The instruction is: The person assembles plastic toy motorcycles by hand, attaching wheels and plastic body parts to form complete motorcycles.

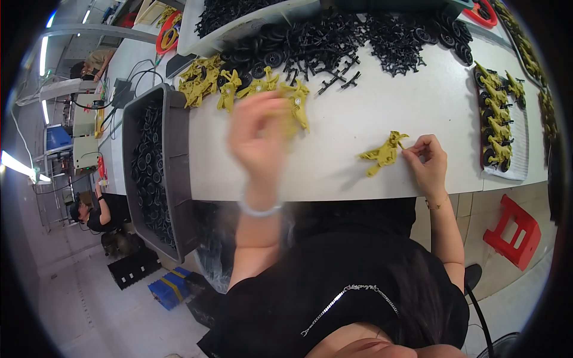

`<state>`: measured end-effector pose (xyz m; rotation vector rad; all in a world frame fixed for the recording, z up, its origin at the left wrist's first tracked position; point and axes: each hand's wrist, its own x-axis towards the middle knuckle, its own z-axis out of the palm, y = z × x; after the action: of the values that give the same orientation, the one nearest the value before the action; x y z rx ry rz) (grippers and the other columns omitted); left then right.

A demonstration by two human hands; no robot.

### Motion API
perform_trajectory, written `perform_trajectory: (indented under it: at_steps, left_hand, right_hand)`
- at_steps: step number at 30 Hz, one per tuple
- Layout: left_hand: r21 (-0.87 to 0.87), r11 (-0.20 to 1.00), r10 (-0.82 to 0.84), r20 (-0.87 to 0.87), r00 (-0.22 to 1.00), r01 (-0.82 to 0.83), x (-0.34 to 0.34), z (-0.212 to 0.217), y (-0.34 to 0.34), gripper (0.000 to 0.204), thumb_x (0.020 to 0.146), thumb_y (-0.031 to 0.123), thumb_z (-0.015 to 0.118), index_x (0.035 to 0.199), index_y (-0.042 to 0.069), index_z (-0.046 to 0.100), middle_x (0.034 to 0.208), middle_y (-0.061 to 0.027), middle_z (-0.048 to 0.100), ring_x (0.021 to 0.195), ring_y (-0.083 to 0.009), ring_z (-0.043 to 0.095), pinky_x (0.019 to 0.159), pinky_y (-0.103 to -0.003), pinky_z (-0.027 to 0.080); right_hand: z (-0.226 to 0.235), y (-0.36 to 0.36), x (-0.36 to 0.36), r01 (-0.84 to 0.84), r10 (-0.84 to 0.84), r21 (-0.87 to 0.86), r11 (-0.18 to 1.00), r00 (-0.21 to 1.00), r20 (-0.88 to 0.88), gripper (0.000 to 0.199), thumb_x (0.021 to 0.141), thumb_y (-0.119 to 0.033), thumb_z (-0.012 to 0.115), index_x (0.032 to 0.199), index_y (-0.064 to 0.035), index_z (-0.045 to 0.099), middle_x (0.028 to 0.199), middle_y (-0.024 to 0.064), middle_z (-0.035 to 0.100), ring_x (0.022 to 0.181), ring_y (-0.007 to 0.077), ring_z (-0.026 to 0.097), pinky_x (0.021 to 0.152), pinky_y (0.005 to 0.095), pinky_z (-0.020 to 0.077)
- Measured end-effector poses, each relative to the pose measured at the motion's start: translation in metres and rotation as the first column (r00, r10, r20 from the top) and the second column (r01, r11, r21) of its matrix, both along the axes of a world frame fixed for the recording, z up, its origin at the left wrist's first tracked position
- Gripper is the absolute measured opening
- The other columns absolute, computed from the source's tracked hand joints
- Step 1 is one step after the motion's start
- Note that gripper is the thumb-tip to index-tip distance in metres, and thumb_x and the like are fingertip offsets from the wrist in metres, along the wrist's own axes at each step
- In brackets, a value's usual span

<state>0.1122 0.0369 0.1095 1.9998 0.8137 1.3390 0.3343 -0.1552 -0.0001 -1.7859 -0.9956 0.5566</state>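
Observation:
My right hand (428, 162) is closed, thumb and fingers pinched at one end of a yellow plastic toy body (382, 155) above the white table. That piece has a jagged outline, like a small motorcycle frame without wheels. My left hand (258, 134), smeared by motion, is over the table beside a group of yellow toy bodies (228, 89). A blurred yellow patch shows at its fingers; whether it holds a piece cannot be made out. Another yellow body (296, 102) is just beyond that hand.
Heaps of black wheels (271, 56) and black toy parts (391, 48) cover the table's far side, before a pale bin (256, 27). A grey bin (179, 149) of black parts stands left. At right, a white tray (518, 143) bears several yellow toys. A red stool (513, 232) is below.

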Motion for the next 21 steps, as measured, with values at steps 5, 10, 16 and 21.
perform_trajectory:
  at_steps: [5, 10, 16, 21]
  left_hand:
    - [-0.646, 0.754, 0.299, 0.177, 0.938, -0.118, -0.152, -0.048, 0.074, 0.013, 0.088, -0.002, 0.06, 0.1, 0.0, 0.057, 0.1, -0.0071, 0.063, 0.087, -0.0127, 0.061, 0.072, -0.025, 0.052]
    - [-0.648, 0.685, 0.41, -0.034, 0.911, -0.333, -0.186, -0.09, 0.091, 0.018, 0.085, 0.003, 0.064, 0.102, 0.002, 0.057, 0.1, -0.0085, 0.062, 0.091, -0.0178, 0.06, 0.076, -0.028, 0.049]
    - [0.337, 0.875, 0.482, -0.554, 0.679, -0.347, -0.077, -0.062, 0.037, 0.028, 0.071, 0.027, 0.076, 0.086, 0.006, 0.065, 0.112, -0.0117, 0.052, 0.11, -0.0324, 0.045, 0.095, -0.048, 0.032]
    - [0.277, 0.943, 0.332, -0.774, 0.538, -0.184, -0.008, -0.052, 0.008, 0.034, 0.066, 0.034, 0.079, 0.078, 0.005, 0.064, 0.115, -0.0114, 0.049, 0.116, -0.0324, 0.038, 0.097, -0.052, 0.026]
  right_hand:
    - [0.012, 0.008, 0.05, 0.161, -0.164, 0.1, 0.982, 0.986, 0.017, 0.021, 0.077, 0.001, 0.071, 0.088, -0.0021, 0.053, 0.074, 0.0035, 0.059, 0.068, 0.0093, 0.059, 0.064, 0.022, 0.047]
    - [0.005, 0.014, 0.082, 0.258, -0.258, 0.016, 0.966, 0.96, 0.104, 0.02, 0.078, -0.001, 0.071, 0.087, -0.0021, 0.054, 0.074, 0.0025, 0.06, 0.067, 0.0092, 0.059, 0.063, 0.0228, 0.0464]
    - [-0.008, 0.019, 0.082, 0.278, -0.268, -0.014, 0.96, 0.936, 0.228, 0.02, 0.078, -0.005, 0.072, 0.091, -0.003, 0.056, 0.078, 0.0019, 0.062, 0.067, 0.009, 0.057, 0.059, 0.0228, 0.0443]
    - [0.002, 0.017, 0.075, 0.297, -0.324, 0.138, 0.945, 0.915, 0.243, 0.02, 0.081, -0.011, 0.071, 0.095, -0.0038, 0.06, 0.087, 0.0027, 0.062, 0.071, 0.0089, 0.053, 0.058, 0.0224, 0.0415]
